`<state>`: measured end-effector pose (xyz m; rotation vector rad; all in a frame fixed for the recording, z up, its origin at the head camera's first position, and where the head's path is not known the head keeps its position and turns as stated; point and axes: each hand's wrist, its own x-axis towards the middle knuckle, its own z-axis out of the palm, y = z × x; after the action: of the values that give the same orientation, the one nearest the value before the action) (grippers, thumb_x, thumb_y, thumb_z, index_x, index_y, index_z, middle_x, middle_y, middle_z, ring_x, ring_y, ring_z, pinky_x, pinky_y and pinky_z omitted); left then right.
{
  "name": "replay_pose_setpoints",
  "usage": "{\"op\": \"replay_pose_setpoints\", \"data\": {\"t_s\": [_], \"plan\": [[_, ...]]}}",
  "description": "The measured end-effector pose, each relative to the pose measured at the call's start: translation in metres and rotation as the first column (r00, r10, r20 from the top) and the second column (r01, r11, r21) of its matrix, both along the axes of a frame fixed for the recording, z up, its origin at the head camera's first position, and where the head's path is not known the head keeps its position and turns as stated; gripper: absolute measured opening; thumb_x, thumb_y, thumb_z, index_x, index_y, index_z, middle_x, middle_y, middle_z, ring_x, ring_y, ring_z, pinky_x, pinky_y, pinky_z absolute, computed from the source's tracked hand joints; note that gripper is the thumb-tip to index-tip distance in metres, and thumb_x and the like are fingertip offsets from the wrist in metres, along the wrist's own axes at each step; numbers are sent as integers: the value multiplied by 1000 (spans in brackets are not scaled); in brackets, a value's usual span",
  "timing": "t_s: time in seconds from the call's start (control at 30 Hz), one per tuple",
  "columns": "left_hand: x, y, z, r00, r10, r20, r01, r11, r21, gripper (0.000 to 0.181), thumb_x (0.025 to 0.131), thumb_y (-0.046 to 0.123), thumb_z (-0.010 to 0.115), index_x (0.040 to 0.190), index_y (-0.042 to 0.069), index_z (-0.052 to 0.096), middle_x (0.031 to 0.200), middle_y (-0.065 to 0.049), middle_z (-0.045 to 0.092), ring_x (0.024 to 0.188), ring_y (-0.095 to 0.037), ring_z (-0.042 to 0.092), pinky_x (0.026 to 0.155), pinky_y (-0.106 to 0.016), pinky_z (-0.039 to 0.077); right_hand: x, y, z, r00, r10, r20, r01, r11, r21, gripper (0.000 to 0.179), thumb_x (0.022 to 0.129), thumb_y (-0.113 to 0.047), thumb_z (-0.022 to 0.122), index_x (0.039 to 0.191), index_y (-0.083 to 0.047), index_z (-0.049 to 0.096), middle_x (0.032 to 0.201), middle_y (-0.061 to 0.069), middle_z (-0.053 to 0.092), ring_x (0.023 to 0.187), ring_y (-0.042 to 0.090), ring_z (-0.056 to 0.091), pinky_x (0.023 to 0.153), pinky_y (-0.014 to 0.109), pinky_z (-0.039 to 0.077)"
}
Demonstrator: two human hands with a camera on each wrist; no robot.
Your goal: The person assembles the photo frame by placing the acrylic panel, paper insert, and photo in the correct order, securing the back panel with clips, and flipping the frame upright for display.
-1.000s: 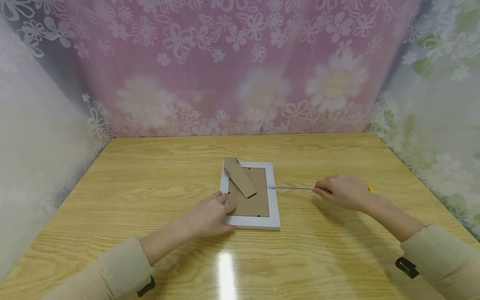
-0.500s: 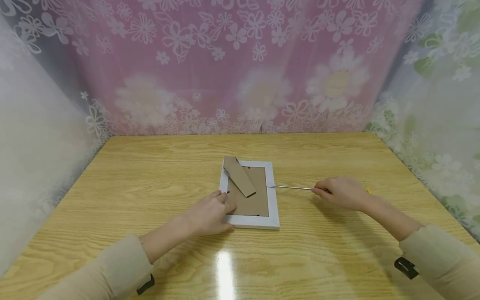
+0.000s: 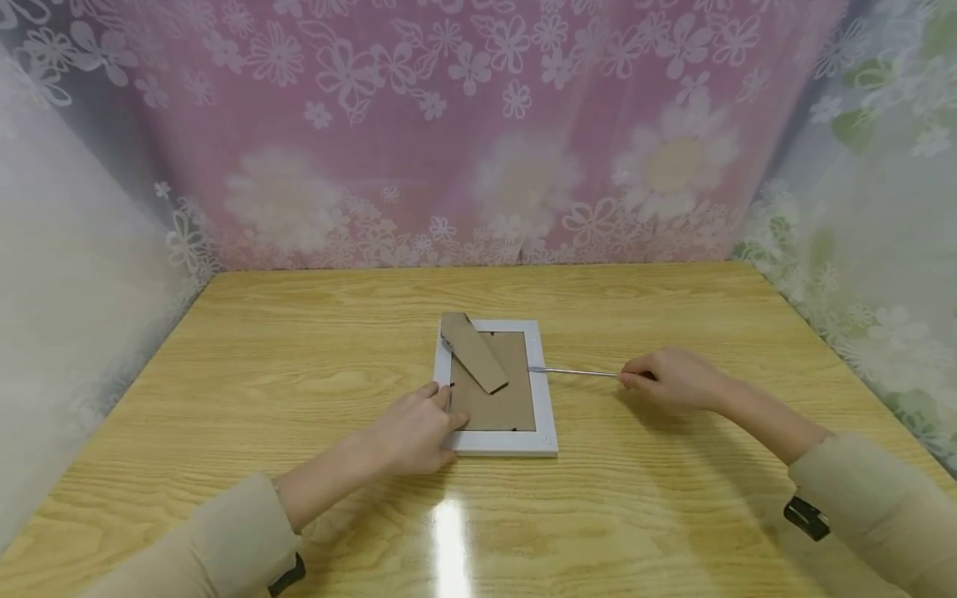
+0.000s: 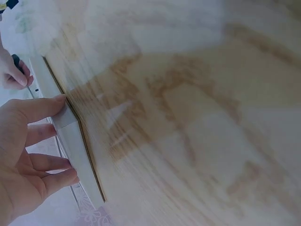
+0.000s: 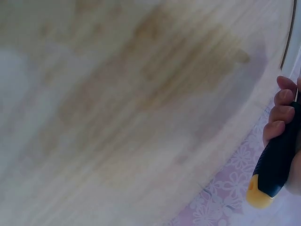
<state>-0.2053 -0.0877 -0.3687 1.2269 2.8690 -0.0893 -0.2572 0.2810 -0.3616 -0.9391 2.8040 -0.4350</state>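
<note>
Head view: my left hand (image 3: 417,428) grips the near-left corner of the picture frame (image 3: 508,444), back up on the table (image 3: 299,332); the screwdriver (image 3: 583,372), clamped in my right hand (image 3: 673,380), meets the right inner edge. Excess force could gouge the backing board (image 3: 493,413).

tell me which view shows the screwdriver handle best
The right wrist view: the screwdriver handle shows large there, dark with a yellow end. In the head view the right hand hides nearly all of it; the left wrist view shows only a small dark part.
</note>
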Motion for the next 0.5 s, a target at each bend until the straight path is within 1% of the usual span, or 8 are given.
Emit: {"op": "replay_pose_setpoints", "data": {"t_s": [0.07, 0.17, 0.3, 0.4, 0.5], "plan": [[0, 0, 2, 1000, 1, 10, -1, 1000, -1, 47, 80, 33, 71, 120, 9, 64, 125, -30, 51, 114, -43, 50, 96, -43, 43, -3, 0, 2, 1000, 22, -5, -22, 1000, 2, 23, 96, -20, 51, 98, -7, 70, 79, -7, 66, 59, 0, 51, 53, 24, 43], [1, 0, 5, 1000, 2, 29, -2, 1000, -5, 47, 80, 31, 71, 121, 9, 63, 126, -31, 49, 114, -44, 49, 96, -44, 43, -5, -1, 6, 998, 55, -38, -55, 998, 17, 22, 95, -20, 52, 96, -7, 70, 77, -7, 66, 58, 0, 54, 54, 24, 46], [1, 0, 5, 1000, -2, 27, 3, 1000, -23, 46, 81, 30, 71, 120, 9, 63, 125, -32, 49, 114, -43, 49, 95, -43, 44, -8, -3, 13, 994, 87, -64, -85, 995, 44, 22, 95, -20, 53, 97, -6, 70, 80, -5, 68, 64, 2, 60, 57, 26, 50], [1, 1, 4, 1000, -9, 14, 10, 999, -37, 45, 80, 30, 71, 120, 9, 63, 124, -31, 50, 113, -43, 51, 94, -42, 45, -9, -4, 16, 993, 94, -68, -90, 994, 61, 22, 95, -21, 53, 95, -8, 70, 76, -6, 66, 59, 0, 55, 54, 24, 48], [1, 2, 4, 1000, -12, 6, 13, 999, -39, 45, 80, 30, 71, 119, 9, 64, 122, -32, 51, 112, -43, 51, 93, -42, 46, -10, -6, 20, 993, 93, -78, -87, 993, 82, 20, 94, -20, 53, 89, -10, 70, 68, -10, 61, 51, -3, 47, 51, 22, 43]]}}
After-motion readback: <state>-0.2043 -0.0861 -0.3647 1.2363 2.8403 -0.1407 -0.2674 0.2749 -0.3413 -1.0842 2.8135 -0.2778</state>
